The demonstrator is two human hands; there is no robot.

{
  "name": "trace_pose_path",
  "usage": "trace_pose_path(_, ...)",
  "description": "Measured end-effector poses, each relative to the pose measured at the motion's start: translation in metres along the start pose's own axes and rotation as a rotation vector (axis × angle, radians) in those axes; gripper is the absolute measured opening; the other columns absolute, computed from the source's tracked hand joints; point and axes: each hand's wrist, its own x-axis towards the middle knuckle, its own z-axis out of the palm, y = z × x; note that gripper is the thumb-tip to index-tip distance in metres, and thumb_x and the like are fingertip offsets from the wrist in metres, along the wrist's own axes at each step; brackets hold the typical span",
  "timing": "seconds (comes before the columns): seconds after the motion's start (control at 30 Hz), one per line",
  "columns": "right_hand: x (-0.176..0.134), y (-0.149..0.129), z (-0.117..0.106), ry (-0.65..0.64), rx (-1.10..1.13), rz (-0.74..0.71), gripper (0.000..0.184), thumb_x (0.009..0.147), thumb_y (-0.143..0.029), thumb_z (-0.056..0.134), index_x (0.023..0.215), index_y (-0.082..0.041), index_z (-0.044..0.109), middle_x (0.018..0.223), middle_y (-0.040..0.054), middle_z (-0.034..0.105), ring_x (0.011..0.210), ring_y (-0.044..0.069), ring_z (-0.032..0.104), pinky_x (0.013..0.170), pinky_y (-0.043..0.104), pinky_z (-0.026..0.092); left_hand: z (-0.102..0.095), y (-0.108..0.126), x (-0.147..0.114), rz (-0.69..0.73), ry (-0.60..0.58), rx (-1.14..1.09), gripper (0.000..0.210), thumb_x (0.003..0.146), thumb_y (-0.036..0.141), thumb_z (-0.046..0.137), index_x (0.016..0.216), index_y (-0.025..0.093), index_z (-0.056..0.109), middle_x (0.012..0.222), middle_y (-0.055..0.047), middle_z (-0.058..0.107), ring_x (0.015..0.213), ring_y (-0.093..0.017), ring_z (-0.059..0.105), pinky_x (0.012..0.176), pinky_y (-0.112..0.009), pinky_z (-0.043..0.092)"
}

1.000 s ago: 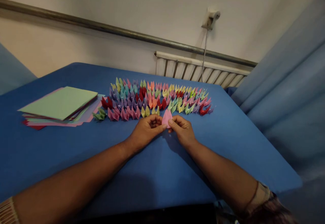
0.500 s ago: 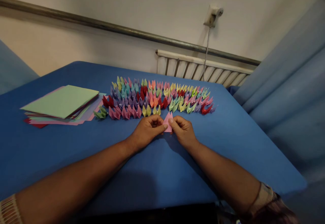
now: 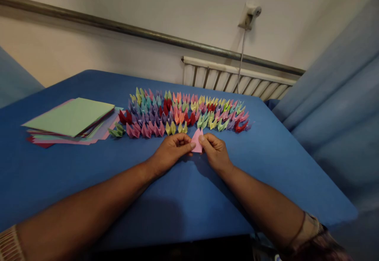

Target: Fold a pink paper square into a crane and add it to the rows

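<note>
A small piece of folded pink paper [image 3: 197, 141] is held upright between my two hands, its pointed tips facing away from me. My left hand [image 3: 174, 149] pinches its left edge between thumb and fingers. On the opposite edge, my right hand [image 3: 215, 150] grips it the same way, thumb pressed on the near face. The fingers behind the paper are mostly hidden. Just beyond my hands stand rows of folded paper cranes [image 3: 154, 130] in many colours, the closest ones only a little past my fingertips.
A stack of coloured paper sheets [image 3: 71, 117], light green on top, lies to the left on the blue table [image 3: 124, 213]. Behind the table are a radiator [image 3: 219, 75], a metal rail [image 3: 133, 32] and a wall socket with a cord [image 3: 248, 18]. Blue curtain [image 3: 340, 115] hangs at the right.
Both hands keep hold of the folded pink paper. It has shifted slightly right and looks a bit wider between the thumbs, the right hand moving slightly rightward.
</note>
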Motion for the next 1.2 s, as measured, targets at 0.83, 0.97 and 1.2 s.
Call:
trace_pose_path(0.83, -0.005, 0.0025, 0.0033, 0.032, -0.014, -0.023, 0.029, 0.089, -0.038, 0.059, 0.067, -0.02, 0.056, 0.055, -0.0053, 0.052, 0.05, 0.009, 0.048, 0.052, 0.023, 0.039, 0.0023, 0.0008, 0.002, 0.031, 0.089, -0.275, 0.027, 0.075, 0.038, 0.078, 0.083, 0.017, 0.063, 0.075, 0.002, 0.059, 0.067, -0.01, 0.053, 0.065, -0.022, 0.043)
trace_pose_path(0.97, -0.0048, 0.0011, 0.0056, 0.079, 0.051, 0.036, 0.028, 0.087, -0.042, 0.062, 0.071, -0.02, 0.058, 0.054, -0.0051, 0.055, 0.048, 0.01, 0.055, 0.05, 0.023, 0.043, 0.0041, 0.0039, 0.0007, 0.086, 0.131, -0.16, 0.024, 0.072, 0.034, 0.08, 0.077, 0.017, 0.064, 0.073, 0.003, 0.06, 0.066, -0.009, 0.053, 0.066, -0.022, 0.044)
trace_pose_path(1.2, -0.0023, 0.0018, 0.0074, 0.009, 0.184, 0.11, 0.03, 0.079, -0.048, 0.069, 0.085, -0.019, 0.06, 0.056, -0.0058, 0.06, 0.044, 0.009, 0.056, 0.045, 0.021, 0.045, -0.0001, 0.0023, 0.0046, 0.126, 0.123, 0.036, 0.021, 0.075, 0.035, 0.074, 0.077, 0.016, 0.065, 0.074, 0.0, 0.063, 0.068, -0.012, 0.057, 0.067, -0.025, 0.047)
